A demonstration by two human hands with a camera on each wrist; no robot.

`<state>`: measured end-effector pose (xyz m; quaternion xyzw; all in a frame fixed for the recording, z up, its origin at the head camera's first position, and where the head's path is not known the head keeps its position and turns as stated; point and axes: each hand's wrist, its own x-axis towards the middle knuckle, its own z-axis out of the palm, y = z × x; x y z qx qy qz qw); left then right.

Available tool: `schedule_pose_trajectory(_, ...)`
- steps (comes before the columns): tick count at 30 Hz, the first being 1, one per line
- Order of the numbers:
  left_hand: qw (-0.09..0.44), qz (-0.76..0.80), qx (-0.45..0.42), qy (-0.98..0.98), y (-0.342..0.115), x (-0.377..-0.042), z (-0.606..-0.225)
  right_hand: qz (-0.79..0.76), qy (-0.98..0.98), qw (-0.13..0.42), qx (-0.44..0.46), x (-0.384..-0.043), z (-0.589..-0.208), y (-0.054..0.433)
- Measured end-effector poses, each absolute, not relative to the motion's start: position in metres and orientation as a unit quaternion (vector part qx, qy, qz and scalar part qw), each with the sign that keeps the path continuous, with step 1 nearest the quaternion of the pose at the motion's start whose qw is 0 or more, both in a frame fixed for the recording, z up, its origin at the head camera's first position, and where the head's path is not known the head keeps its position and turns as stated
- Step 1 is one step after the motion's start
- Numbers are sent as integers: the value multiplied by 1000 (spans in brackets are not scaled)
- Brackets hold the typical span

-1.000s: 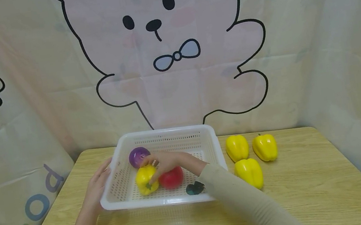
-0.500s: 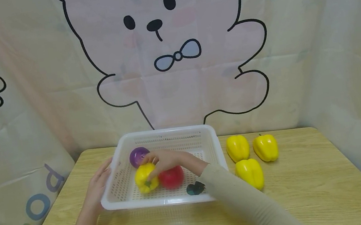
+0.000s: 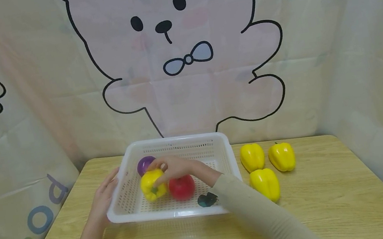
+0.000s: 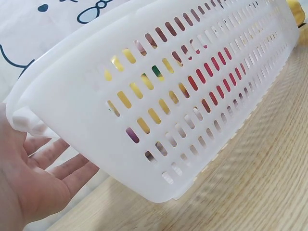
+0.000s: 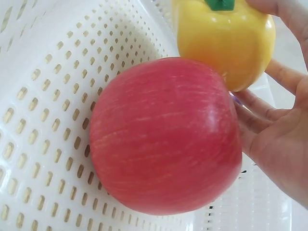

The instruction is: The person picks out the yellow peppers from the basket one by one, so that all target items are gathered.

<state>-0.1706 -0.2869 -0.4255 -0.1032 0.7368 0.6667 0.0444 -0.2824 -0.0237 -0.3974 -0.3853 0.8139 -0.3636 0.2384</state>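
Observation:
My right hand (image 3: 174,167) grips a yellow bell pepper (image 3: 152,186) inside the white plastic basket (image 3: 175,212). In the right wrist view its fingers curl around the pepper (image 5: 226,43), whose green stem shows at the top. Just beside the pepper, a red apple (image 3: 182,188) lies on the basket floor, below my right palm. Behind the pepper sits a purple onion-like ball (image 3: 145,165), partly covered by my fingers. My left hand (image 3: 103,198) rests at the basket's left end, and the left wrist view shows its fingers straight under the rim.
Three more yellow bell peppers (image 3: 264,184) stand on the wooden table (image 3: 335,188) to the right of the basket. A dark green piece (image 3: 207,199) shows at the basket's front right, beside my sleeve. A printed curtain (image 3: 77,124) hangs close behind the table.
The yellow bell pepper in my right hand has shifted slightly up and to the left, covering more of the purple ball. My left hand and the basket have stayed in place.

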Motion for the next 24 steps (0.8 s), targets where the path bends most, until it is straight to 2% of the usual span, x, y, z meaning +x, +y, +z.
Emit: schedule_pose_trajectory(24,47,667,-96,738,-287,-171,-427,-414,812,214,-353,-283,-383,-20)
